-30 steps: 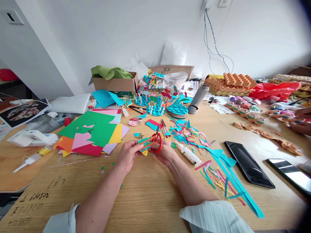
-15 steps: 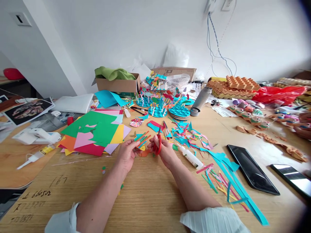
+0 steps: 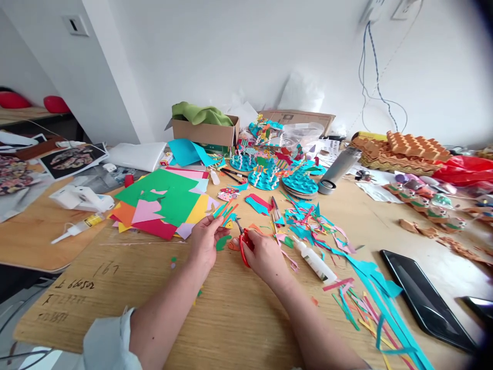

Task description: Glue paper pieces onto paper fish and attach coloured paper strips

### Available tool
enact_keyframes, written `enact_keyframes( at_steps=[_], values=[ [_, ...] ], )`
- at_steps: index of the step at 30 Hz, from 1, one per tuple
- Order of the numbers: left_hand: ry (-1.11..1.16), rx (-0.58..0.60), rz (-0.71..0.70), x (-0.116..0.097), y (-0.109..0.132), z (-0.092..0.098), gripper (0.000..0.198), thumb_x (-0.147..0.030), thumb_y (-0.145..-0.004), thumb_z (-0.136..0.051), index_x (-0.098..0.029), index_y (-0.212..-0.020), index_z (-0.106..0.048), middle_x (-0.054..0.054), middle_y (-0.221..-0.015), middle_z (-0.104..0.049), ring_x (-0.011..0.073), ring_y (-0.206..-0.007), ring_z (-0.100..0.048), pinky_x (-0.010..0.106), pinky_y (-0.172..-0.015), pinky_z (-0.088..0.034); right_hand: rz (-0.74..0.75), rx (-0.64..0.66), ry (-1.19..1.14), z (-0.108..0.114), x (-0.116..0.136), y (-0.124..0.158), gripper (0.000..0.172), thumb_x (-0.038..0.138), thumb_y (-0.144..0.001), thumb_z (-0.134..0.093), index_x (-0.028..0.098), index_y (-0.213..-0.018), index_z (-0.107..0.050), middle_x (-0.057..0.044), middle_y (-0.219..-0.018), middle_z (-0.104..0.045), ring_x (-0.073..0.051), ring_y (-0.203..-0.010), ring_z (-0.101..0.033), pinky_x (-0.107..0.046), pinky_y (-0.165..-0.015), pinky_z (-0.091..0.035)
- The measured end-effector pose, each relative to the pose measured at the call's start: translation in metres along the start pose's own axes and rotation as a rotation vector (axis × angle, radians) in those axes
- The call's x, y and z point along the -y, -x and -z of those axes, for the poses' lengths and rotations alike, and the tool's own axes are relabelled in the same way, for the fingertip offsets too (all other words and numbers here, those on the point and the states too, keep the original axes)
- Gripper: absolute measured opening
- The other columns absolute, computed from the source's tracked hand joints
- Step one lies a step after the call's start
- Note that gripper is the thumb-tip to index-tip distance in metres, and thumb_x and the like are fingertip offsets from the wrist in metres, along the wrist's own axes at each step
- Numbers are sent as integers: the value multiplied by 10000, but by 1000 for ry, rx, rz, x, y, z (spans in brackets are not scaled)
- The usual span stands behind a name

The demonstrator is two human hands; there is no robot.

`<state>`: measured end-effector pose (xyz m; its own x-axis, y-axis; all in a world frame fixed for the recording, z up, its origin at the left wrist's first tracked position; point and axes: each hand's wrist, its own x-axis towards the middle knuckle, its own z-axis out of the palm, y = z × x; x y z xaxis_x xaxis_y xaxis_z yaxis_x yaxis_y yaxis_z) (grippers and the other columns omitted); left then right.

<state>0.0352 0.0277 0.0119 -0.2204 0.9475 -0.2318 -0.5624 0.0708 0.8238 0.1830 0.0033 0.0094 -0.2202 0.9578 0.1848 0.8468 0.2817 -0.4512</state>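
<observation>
My left hand (image 3: 206, 241) pinches a small bunch of teal, orange and yellow paper strips (image 3: 226, 215) between thumb and fingers, over the wooden table (image 3: 231, 318). My right hand (image 3: 264, 254) grips red-handled scissors (image 3: 243, 248), their short blades pointing up and left towards the strips without touching them. A green paper scrap (image 3: 222, 242) and an orange paper scrap (image 3: 233, 245) lie on the table just below the strips, between my hands.
Coloured paper sheets (image 3: 159, 203) lie left of my hands. Teal scraps (image 3: 304, 221) and a white glue bottle (image 3: 314, 259) lie to the right. Decorated teal paper discs (image 3: 269, 177) stand behind. Black tablets (image 3: 423, 300) lie at right.
The whole scene has shifted right and tilted as my head turned. My hands have moved slightly apart, and the scissors now sit lower and tilted, further from the strips.
</observation>
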Motion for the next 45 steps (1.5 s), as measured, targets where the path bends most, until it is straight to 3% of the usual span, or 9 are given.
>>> enact_keyframes(
  at_steps=[5, 18, 45],
  values=[
    [-27, -11, -11, 3, -1, 1, 316, -282, -535, -854, -139, -723, -643, 8, -619, -676, 130, -542, -648, 246, -556, -536, -30, 72, 139, 0, 0, 1, 367, 471, -960, -455, 204, -746, -588, -77, -711, -713, -183, -617, -634, -282, -553, -259],
    [-63, -11, -24, 4, -1, 1, 351, -310, -485, -864, -148, -664, -610, 3, -620, -671, 150, -549, -642, 269, -527, -547, -80, 117, 180, 2, 2, 0, 396, 493, -959, -445, 195, -751, -602, -99, -751, -735, -203, -655, -677, -291, -549, -252],
    [-122, -40, -18, 4, -1, 1, 357, -305, -485, -827, -150, -690, -579, -2, -649, -679, 143, -535, -638, 260, -507, -532, -92, 123, 239, 2, 4, -1, 368, 447, -961, -448, 191, -767, -629, -101, -784, -751, -195, -688, -693, -292, -558, -252]
  ],
)
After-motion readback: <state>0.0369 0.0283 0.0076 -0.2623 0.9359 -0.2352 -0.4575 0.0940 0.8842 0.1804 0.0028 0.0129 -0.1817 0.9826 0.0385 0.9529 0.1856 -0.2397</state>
